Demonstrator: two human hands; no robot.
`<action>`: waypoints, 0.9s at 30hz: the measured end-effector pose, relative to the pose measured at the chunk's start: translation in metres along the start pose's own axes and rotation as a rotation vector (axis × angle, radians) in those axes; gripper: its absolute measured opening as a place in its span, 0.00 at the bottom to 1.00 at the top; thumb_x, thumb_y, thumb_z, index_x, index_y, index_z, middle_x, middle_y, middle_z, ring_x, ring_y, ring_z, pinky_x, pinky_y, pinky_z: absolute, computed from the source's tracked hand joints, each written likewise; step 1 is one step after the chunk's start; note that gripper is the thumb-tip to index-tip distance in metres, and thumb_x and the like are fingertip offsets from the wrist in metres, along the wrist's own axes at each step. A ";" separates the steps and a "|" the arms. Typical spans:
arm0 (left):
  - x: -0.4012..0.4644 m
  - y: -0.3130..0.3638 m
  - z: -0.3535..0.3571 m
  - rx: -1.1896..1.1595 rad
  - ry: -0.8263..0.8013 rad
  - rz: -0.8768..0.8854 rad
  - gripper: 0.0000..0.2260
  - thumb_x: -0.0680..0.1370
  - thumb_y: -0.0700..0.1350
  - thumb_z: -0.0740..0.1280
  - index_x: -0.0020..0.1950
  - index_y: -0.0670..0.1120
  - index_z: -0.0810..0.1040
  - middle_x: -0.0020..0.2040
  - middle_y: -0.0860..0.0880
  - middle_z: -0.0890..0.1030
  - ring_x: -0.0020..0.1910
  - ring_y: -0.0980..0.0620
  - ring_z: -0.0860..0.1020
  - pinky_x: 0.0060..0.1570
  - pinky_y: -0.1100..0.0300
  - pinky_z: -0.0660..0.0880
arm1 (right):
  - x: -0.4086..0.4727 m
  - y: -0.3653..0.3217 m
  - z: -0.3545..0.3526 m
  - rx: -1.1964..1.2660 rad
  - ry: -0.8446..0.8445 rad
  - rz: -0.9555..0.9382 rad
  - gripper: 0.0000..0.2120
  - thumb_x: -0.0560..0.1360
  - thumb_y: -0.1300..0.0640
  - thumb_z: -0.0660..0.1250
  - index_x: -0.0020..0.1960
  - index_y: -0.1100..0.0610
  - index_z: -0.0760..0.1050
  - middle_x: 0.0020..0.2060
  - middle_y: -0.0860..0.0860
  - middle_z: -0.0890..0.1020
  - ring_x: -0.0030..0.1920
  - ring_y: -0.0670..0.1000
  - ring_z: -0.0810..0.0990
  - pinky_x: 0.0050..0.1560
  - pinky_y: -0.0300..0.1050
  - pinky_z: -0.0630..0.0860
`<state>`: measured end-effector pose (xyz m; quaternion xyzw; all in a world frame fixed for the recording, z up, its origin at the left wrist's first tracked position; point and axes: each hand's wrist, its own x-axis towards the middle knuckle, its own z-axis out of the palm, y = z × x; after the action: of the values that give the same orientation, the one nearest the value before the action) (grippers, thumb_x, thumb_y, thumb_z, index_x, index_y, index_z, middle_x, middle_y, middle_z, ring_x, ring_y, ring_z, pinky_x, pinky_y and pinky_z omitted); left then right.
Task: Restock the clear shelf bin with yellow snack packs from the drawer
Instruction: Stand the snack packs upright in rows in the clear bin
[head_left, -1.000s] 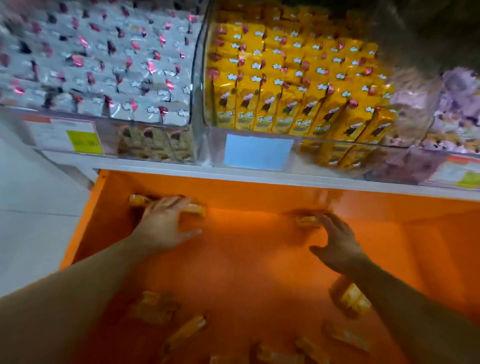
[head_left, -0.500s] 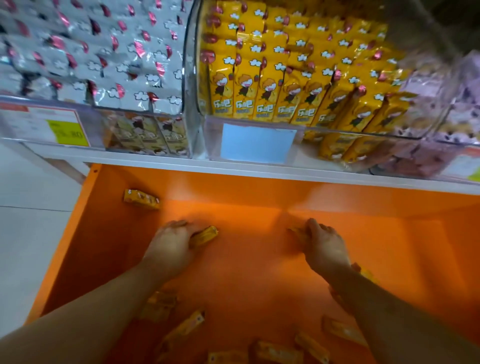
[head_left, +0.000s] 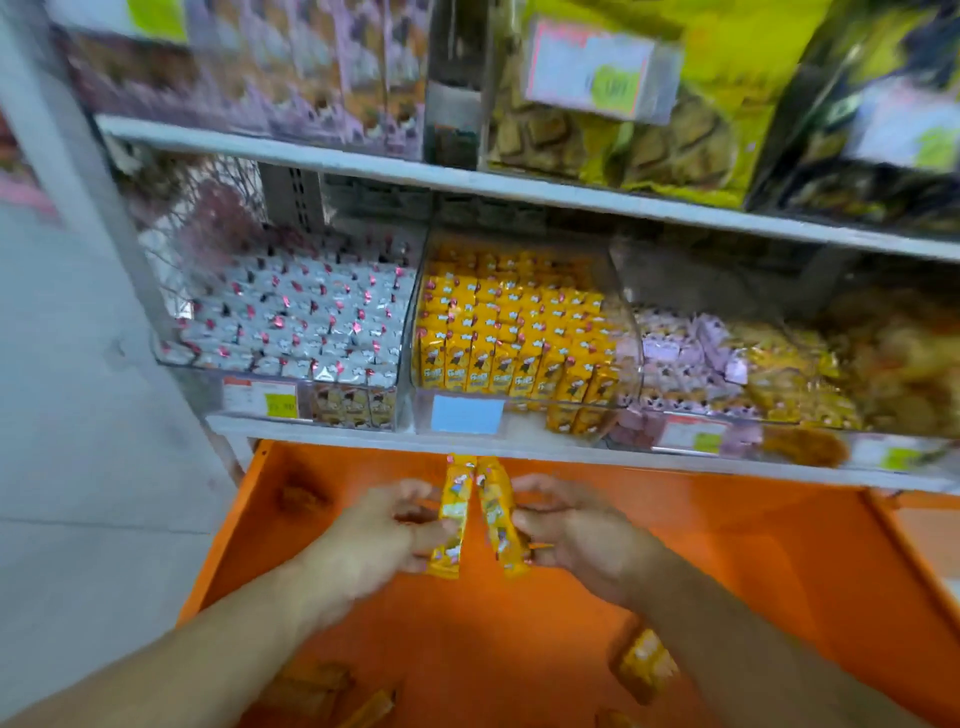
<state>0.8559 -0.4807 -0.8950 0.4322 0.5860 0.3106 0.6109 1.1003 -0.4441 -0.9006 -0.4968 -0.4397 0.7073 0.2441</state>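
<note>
Left hand (head_left: 384, 530): holding one yellow pack (head_left: 453, 519).
Right hand (head_left: 576, 535): holding another yellow pack (head_left: 496, 519).
Drawer (head_left: 727, 571): sitting under both hands.

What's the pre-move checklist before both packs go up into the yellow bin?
1. Left hand grips its yellow pack: ok.
2. Right hand grips its yellow pack: ok.
3. Packs lifted off the orange drawer floor: ok.
4. Target clear bin holds yellow packs and has space at its front right: ok.
5. Path from hands up past the shelf edge unobstructed: ok.
6. Packs undamaged: cannot tell, motion blur.
7. Loose packs left in drawer: not ok, several remain.
</note>
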 end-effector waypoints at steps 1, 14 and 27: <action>-0.014 0.016 0.002 -0.017 0.004 0.040 0.11 0.76 0.38 0.76 0.55 0.49 0.81 0.50 0.47 0.85 0.46 0.50 0.86 0.44 0.55 0.83 | -0.012 -0.013 0.007 0.011 -0.010 -0.041 0.20 0.76 0.64 0.74 0.67 0.63 0.77 0.61 0.66 0.82 0.55 0.64 0.83 0.61 0.66 0.78; -0.084 0.090 -0.008 -0.134 0.086 0.221 0.15 0.76 0.43 0.77 0.61 0.49 0.82 0.52 0.46 0.87 0.49 0.47 0.87 0.41 0.62 0.80 | -0.091 -0.089 0.062 0.056 0.051 -0.243 0.12 0.84 0.57 0.66 0.64 0.47 0.81 0.54 0.67 0.83 0.52 0.69 0.85 0.46 0.65 0.84; -0.039 0.097 -0.016 0.124 0.028 0.354 0.20 0.73 0.46 0.80 0.61 0.62 0.81 0.48 0.47 0.85 0.54 0.50 0.85 0.60 0.45 0.80 | -0.064 -0.115 0.039 -0.444 0.184 -0.390 0.08 0.78 0.61 0.75 0.55 0.52 0.81 0.39 0.41 0.85 0.36 0.39 0.80 0.37 0.35 0.73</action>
<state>0.8481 -0.4705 -0.7906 0.5613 0.5272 0.3824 0.5107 1.0790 -0.4515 -0.7652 -0.5061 -0.6466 0.4860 0.2994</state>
